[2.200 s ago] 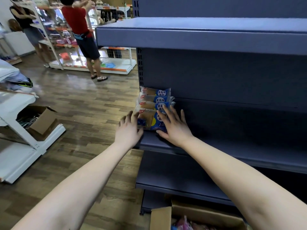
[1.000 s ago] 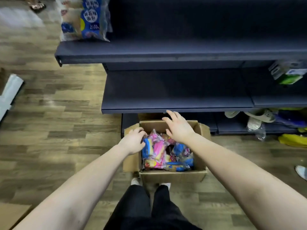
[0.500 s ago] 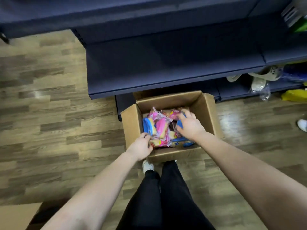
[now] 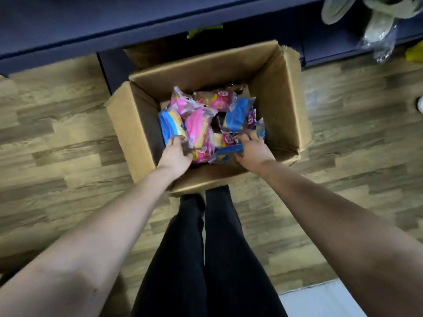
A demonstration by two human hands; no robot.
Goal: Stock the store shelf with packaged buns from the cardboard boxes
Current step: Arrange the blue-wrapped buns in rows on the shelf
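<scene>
An open cardboard box [image 4: 135, 131] stands on the floor in front of my legs, against the dark blue store shelf [image 4: 91, 21]. Several packaged buns in pink [image 4: 199, 126] and blue [image 4: 235, 115] wrappers lie jumbled inside. My left hand [image 4: 176, 154] is down in the box at its near left, fingers curled round the edge of a pink-and-blue pack [image 4: 169, 126]. At the near right, my right hand [image 4: 251, 149] grips a blue-edged bun pack [image 4: 229, 149]. The fingertips of both hands are partly hidden by wrappers.
Wood-pattern flooring [image 4: 57, 138] surrounds the box. A pale shoe and a clear plastic bag [image 4: 377, 30] lie on the bottom shelf at the upper right, with something yellow [image 4: 415, 51] beside them. A white surface [image 4: 320, 300] shows at the lower right.
My view tipped down from the stacked blue bun packs on the shelf to the box. Both hands left the shelf, dropped into the box and closed on packs near its front wall.
</scene>
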